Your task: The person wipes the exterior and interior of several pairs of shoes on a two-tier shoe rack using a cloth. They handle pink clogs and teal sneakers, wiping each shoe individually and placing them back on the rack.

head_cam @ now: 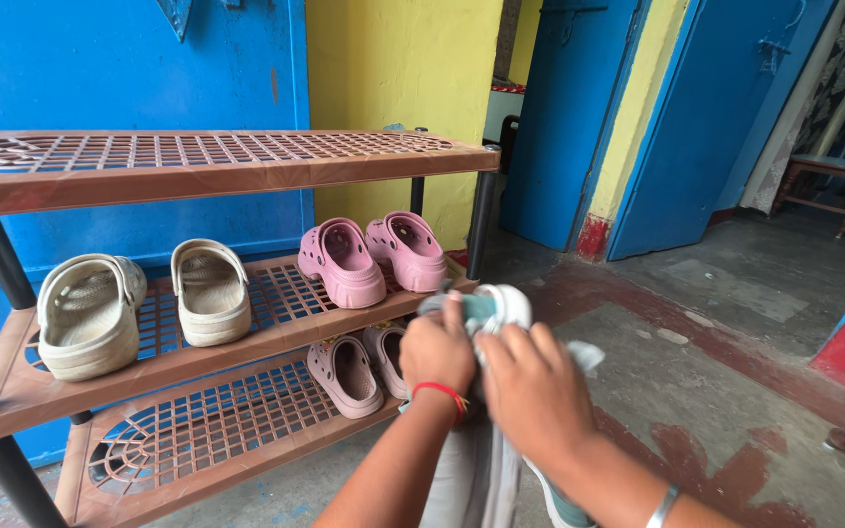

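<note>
1. Setting: a concrete floor with worn red paint, blue doors and a yellow wall behind. A brown plastic rack of three lattice shelves stands to the left of the hands.

2. Hands: the left hand, red thread at the wrist, and the right hand, metal bangle at the wrist, are close together in front of the body. Both are closed on a white and teal shoe, which sits between them and just above the knuckles. A pale cloth shows at the right hand's far side; whether that hand grips it cannot be told.

3. Position of the shoe: it is held in the air, just right of the rack's middle shelf and clear of it. Its sole and far end are hidden.

4. Nearby items: pink clogs stand on the middle shelf directly beyond the left hand. A second pink pair sits on the bottom shelf just left of that hand. Beige sandals lie well to the left.

5. Assessment of handling: the step appears to be wiping the shoe. The left hand should keep a firm hold, while the right makes short strokes, turning the shoe so that hidden faces are reached.

6. Risk: the pink clogs are near; keep the shoe clear of the shelf edge.
</note>
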